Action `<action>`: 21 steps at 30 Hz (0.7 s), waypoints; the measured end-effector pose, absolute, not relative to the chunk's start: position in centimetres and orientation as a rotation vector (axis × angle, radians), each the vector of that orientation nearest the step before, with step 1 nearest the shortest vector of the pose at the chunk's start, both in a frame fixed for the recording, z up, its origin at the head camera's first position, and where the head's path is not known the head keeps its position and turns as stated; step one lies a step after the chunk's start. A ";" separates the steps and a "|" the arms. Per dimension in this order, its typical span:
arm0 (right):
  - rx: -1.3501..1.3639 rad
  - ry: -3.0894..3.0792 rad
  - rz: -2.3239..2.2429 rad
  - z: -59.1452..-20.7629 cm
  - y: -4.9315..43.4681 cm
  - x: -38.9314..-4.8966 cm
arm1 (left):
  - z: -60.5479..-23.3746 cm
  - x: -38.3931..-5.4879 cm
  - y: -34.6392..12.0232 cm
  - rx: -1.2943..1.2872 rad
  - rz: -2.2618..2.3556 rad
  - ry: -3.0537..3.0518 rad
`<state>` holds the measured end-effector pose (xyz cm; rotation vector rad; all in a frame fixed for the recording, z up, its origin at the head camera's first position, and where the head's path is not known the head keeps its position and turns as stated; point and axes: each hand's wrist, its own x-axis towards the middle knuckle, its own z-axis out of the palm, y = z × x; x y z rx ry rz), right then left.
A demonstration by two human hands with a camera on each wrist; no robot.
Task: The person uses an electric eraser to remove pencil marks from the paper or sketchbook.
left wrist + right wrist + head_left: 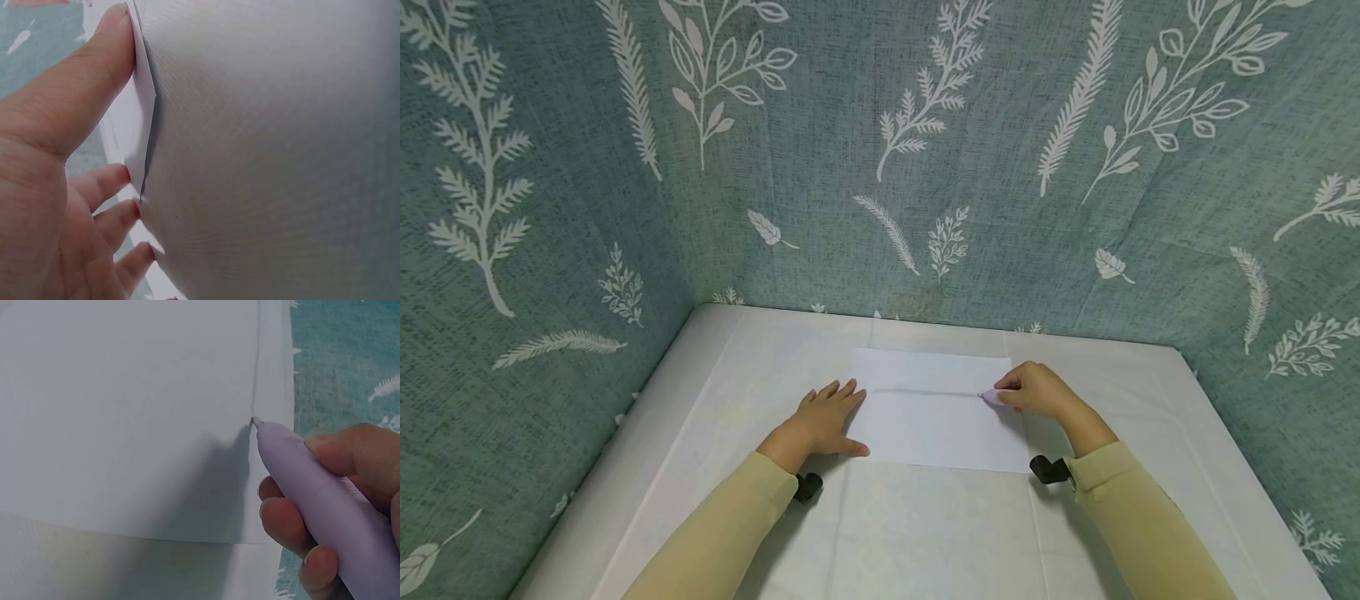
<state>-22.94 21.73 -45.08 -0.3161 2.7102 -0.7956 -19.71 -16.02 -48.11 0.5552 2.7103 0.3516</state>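
Observation:
A white sheet of paper [936, 433] lies on the cloth-covered table with a thin grey line [917, 392] running across its upper half. My right hand [1041, 390] pinches a thick lilac marker pen [325, 506] between thumb and fingers near the sheet's right edge. The pen's grey tip [256, 421] meets the right end of that line. At the sheet's left edge my left hand [829, 421] rests with fingers spread, its thumb [112, 37] on the paper's margin. In the left wrist view, the paper's edge lifts slightly beside the thumb.
A whitish cloth [940, 533] covers the table. Green fabric with white leaf prints [820, 167] hangs behind and at both sides. Black wrist devices [1048, 469] sit at both cuffs.

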 end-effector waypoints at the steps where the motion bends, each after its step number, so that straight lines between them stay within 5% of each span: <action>1: -0.313 2.710 -0.796 -45.1 21.7 -23.0 | -48.1 -19.7 -16.0 0.555 0.350 2.711; 21: -0.371 2.791 -0.791 -45.4 22.2 -22.6 | -47.8 -19.5 -16.0 0.551 0.370 2.713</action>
